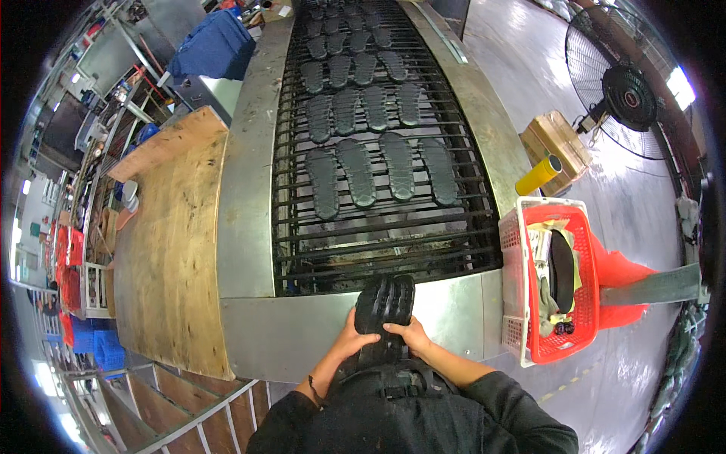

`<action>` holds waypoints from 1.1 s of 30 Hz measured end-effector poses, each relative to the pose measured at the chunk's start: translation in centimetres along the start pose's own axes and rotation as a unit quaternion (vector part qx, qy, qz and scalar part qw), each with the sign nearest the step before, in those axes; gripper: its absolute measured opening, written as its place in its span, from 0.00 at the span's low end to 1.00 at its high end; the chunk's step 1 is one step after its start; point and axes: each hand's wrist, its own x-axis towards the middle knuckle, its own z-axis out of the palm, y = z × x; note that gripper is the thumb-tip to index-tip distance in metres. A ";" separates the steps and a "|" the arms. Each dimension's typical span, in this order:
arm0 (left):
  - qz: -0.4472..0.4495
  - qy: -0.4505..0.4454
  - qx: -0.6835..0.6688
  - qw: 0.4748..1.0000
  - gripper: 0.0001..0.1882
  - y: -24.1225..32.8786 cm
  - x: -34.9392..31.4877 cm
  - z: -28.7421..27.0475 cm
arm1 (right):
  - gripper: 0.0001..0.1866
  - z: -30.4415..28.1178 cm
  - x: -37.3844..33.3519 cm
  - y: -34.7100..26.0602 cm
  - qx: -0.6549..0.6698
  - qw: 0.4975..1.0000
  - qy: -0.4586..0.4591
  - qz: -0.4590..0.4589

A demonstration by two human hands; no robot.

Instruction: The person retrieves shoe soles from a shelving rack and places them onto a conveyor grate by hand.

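Close to my body, a small bundle of black shoe soles [384, 303] is held upright over the near metal edge of the conveyor. Their ridged ends point away from me, and how many there are I cannot make out. My left hand [351, 337] grips the bundle from the left, thumb lying across its near side. From the right, my right hand [411, 336] closes on it the same way. Ahead, several rows of black shoe soles [356, 172] lie flat on the dark bars of the conveyor [393, 227], running off into the distance.
A wooden board table [170, 257] adjoins the conveyor's left side. At the right stand a red and white plastic basket [560, 352] holding assorted items, a yellow cylinder [538, 175], a cardboard box [556, 144] and a large black fan [629, 94]. A blue cloth [213, 47] hangs far left.
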 end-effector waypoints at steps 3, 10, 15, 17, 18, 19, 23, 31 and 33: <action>-0.032 -0.038 -0.065 0.997 0.64 1.2 3.1 -0.1 | 0.24 -0.1 2.3 -2.1 -0.015 1.000 0.007 -0.023; -0.029 0.207 0.215 0.954 0.66 11.3 10.7 1.3 | 0.23 -4.6 12.4 -10.6 -0.045 0.995 -0.008 -0.090; -0.069 0.335 0.309 0.887 0.64 9.5 13.8 -4.3 | 0.28 -9.7 18.6 -11.8 -0.071 0.976 0.162 -0.128; -0.078 0.355 0.295 0.883 0.63 9.1 14.4 -6.2 | 0.18 -12.8 19.2 -11.7 -0.039 0.961 0.224 -0.161; -0.059 0.392 0.331 0.856 0.62 7.3 13.8 -8.2 | 0.19 -12.0 19.3 -12.1 -0.047 0.966 0.203 -0.152; -0.049 0.401 0.388 0.828 0.60 6.6 13.8 -8.9 | 0.21 -12.3 19.2 -12.3 -0.076 0.963 0.210 -0.151; -0.021 0.445 0.380 0.810 0.56 5.9 14.8 -8.4 | 0.28 -13.2 18.9 -12.5 -0.099 0.953 0.239 -0.159; 0.013 0.452 0.424 0.785 0.51 5.1 15.7 -8.9 | 0.31 -13.0 18.0 -13.5 -0.083 0.965 0.206 -0.140; 0.041 0.432 0.421 0.797 0.49 6.4 18.5 -6.4 | 0.28 -18.5 20.5 -11.5 -0.087 0.946 0.235 -0.205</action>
